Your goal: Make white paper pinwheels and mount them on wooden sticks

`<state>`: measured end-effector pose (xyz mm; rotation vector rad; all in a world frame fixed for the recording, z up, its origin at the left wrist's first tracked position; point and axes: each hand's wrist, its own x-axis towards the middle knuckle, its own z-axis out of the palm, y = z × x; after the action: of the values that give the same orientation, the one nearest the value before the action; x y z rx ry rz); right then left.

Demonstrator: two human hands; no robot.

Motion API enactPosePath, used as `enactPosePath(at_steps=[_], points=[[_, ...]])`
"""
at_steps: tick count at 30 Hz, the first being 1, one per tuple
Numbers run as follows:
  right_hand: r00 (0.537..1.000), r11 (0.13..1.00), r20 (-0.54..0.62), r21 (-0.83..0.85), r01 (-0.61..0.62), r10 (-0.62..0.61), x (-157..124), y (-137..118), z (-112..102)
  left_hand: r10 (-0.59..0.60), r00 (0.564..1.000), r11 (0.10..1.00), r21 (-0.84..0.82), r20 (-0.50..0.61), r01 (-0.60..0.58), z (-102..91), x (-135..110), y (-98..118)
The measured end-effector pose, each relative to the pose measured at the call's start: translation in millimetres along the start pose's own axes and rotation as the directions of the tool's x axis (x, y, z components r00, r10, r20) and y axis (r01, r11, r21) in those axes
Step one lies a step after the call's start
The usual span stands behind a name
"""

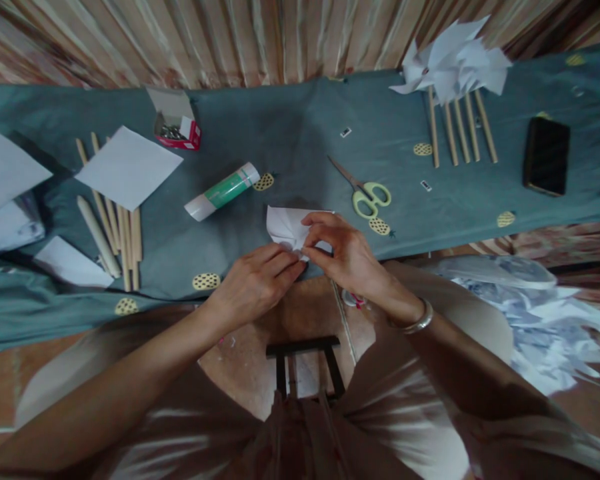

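Fingers pinching folded white paper, left hand beside right hand, at blue-green cloth-covered tabletop edge, green-handled metal scissors nearby

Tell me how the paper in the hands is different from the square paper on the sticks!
The held paper is bent and curled, while the square paper looks flat. The left hand and right hand are gripping the held paper, but the square paper lies untouched across some wooden sticks. Both are white.
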<state>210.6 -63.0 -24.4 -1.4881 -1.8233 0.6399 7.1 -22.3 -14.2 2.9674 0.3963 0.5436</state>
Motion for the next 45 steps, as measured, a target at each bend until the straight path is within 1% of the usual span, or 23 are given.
enactPosePath(at_steps=[4,8,16,24,29,34,39,45], points=[[1.0,1.0,0.0,0.003,-0.002,0.002,-0.4,0.2,-0.1,-0.003,1.0,1.0,-0.001,-0.024,0.003,1.7,-0.8,-0.1],[1.0,1.0,-0.001,0.005,0.005,-0.005,-0.5,-0.3,0.1,-0.008,1.0,1.0,-0.03,-0.008,0.008,1.3,-0.1,0.1],[1.0,0.999,0.002,-0.046,0.003,-0.003,-0.9,-0.6,2.2,-0.01,1.0,0.999,-0.033,-0.023,0.01,-0.2,0.5,0.1],[1.0,0.999,-0.022,-0.049,0.013,-0.014,-1.7,2.7,3.3,-0.017,1.0,0.999,-0.03,-0.008,0.016,1.2,0.2,-0.2],[1.0,0.999,-0.018,-0.048,-0.004,0.003,-1.9,3.1,2.8,-0.019,1.0,1.0,-0.022,0.009,0.019,0.5,-0.1,-0.3],[1.0,0.998,-0.018,-0.052,-0.018,0.017,-2.6,1.6,2.2,-0.024,1.0,0.998,-0.058,0.02,0.025,0.6,-0.9,-0.8],[1.0,0.996,-0.012,-0.086,0.022,-0.023,-3.6,0.5,3.2,-0.025,1.0,0.999,-0.034,0.016,0.026,0.9,-0.2,-0.6],[0.995,0.977,0.017,-0.185,0.103,-0.102,-7.3,0.0,4.4,-0.011,1.0,1.0,-0.013,0.009,0.011,-0.3,0.5,-0.6]])
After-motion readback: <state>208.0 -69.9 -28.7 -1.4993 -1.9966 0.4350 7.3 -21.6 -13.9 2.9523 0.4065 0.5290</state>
